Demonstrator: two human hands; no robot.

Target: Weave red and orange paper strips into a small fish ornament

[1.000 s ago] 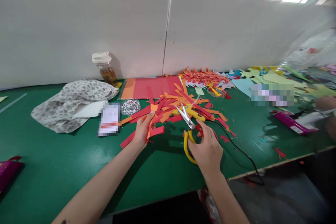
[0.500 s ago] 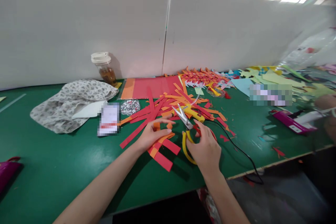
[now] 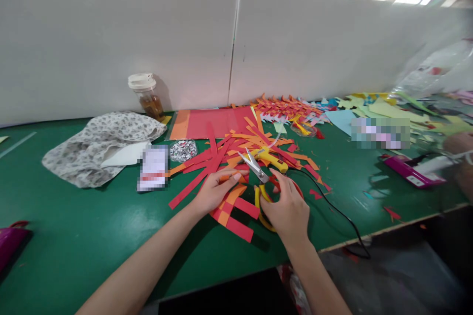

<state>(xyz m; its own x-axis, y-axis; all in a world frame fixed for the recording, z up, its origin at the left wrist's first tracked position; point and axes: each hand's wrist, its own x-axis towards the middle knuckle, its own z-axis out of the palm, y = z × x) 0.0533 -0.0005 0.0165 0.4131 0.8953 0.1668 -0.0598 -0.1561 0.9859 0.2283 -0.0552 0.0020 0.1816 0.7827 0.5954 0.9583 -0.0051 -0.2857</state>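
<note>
My left hand (image 3: 214,192) pinches a woven piece of red and orange strips (image 3: 224,210), whose red ends stick out to the right. My right hand (image 3: 288,206) is closed round the handles of a pair of scissors (image 3: 257,170) with yellow and red grips; the blades are parted and point up and left, just beyond the woven piece. Under and behind both hands lies a pile of loose red and orange strips (image 3: 207,157). A yellow glue gun (image 3: 273,159) rests on the pile, right behind the blades.
The green table (image 3: 92,236) also bears a patterned cloth (image 3: 99,147), a lidded drink cup (image 3: 147,96), red and orange sheets (image 3: 221,123) and a magenta case (image 3: 414,172). A black cord (image 3: 343,214) runs right. Another person's hand (image 3: 460,143) shows at the right edge.
The woven piece has shifted slightly right and turned, and the fingers of my left hand have closed more over it. The scissors have moved a little left with my right hand.
</note>
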